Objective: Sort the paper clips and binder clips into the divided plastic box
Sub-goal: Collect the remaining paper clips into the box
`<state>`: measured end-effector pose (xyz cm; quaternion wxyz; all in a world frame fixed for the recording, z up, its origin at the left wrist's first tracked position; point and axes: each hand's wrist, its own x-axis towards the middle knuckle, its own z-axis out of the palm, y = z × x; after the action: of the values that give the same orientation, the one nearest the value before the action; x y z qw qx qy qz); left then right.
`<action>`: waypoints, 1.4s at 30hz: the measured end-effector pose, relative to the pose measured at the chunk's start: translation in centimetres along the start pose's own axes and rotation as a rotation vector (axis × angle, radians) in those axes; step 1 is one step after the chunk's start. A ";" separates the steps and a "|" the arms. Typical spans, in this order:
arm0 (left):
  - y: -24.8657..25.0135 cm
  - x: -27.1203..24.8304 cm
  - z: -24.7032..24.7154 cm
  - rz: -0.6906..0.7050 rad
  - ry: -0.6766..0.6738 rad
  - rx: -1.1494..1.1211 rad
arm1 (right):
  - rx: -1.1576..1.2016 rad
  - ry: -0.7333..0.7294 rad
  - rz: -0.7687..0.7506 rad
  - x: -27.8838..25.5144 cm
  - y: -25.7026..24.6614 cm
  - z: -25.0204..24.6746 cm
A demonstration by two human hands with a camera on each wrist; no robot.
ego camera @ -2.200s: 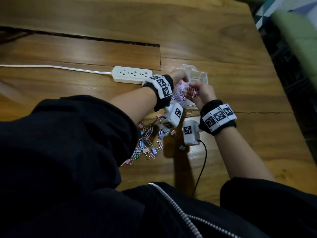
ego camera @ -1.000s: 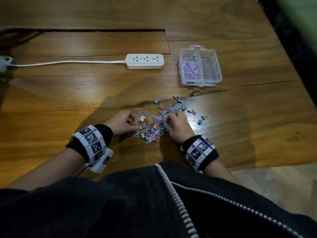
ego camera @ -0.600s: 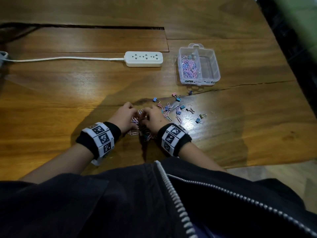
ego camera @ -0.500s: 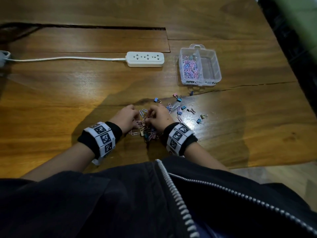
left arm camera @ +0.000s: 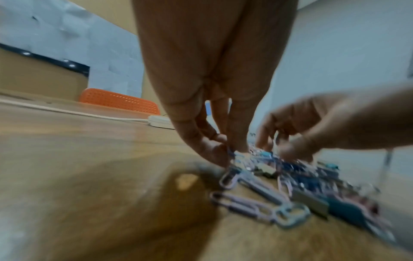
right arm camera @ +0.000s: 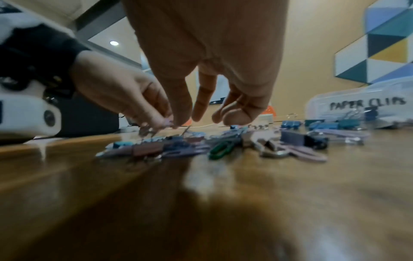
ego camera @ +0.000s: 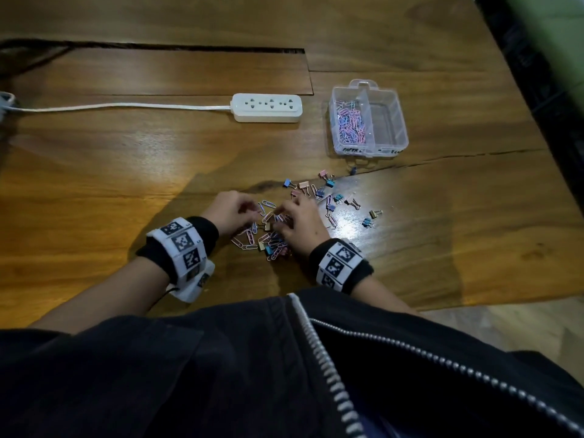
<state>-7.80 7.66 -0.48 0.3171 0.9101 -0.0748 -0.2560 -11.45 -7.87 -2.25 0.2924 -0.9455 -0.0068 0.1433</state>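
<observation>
Two hands work one mixed pile (ego camera: 268, 235) of paper clips and binder clips on the wooden table (ego camera: 126, 172), near your body. Head view: left hand (ego camera: 229, 211) and right hand (ego camera: 300, 219) sit either side of the pile, fingers curled down into it. More binder clips (ego camera: 330, 184) lie scattered between the pile and the divided plastic box (ego camera: 399, 121), which stands well apart, beyond them and beside the power strip (ego camera: 267, 108). Its left compartment holds paper clips (ego camera: 349, 121); the right one looks bare.

Left wrist view: thumb and fingertips (left arm camera: 236, 146) are pressed together on what looks like a blue clip (left arm camera: 231, 152) at the pile's edge. Blurred, so confirm it's one paper clip, not a chain; linked clips lie just in front.

Right wrist view: right hand's fingers (right arm camera: 181, 116) hang spread and loosely bent over the pile. Whether the thumb tip pinches anything, cannot tell. The box front reads "PAPER CLIPS".

To do this step well: pick only one kind per trip, shake off tangled neighbours low over the table, gather several, then carry them to the matching compartment. Binder clips are likely best left for the bare side.
</observation>
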 end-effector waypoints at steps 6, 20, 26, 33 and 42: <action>0.0 0.5 -1.2 -0.307 -0.184 -0.920 | -0.083 -0.063 0.062 0.5 -0.1 -0.6; -1.6 -0.1 0.1 0.029 -0.058 0.261 | -0.212 -0.126 -0.039 0.7 -0.9 -0.4; -1.7 0.2 0.5 0.069 -0.131 0.299 | -0.045 -0.089 0.068 0.8 0.9 -1.7; -1.6 0.5 0.6 -0.004 -0.116 0.027 | -0.185 0.024 0.039 0.0 1.8 -2.8; -1.3 0.5 0.4 -0.284 -0.120 -0.949 | -0.287 -0.181 -0.196 -0.5 -1.0 0.5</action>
<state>-7.62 8.34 -1.75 0.6533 0.6504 0.1566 -0.3544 -11.96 -6.85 -1.94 0.1655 -0.9556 -0.1452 0.1961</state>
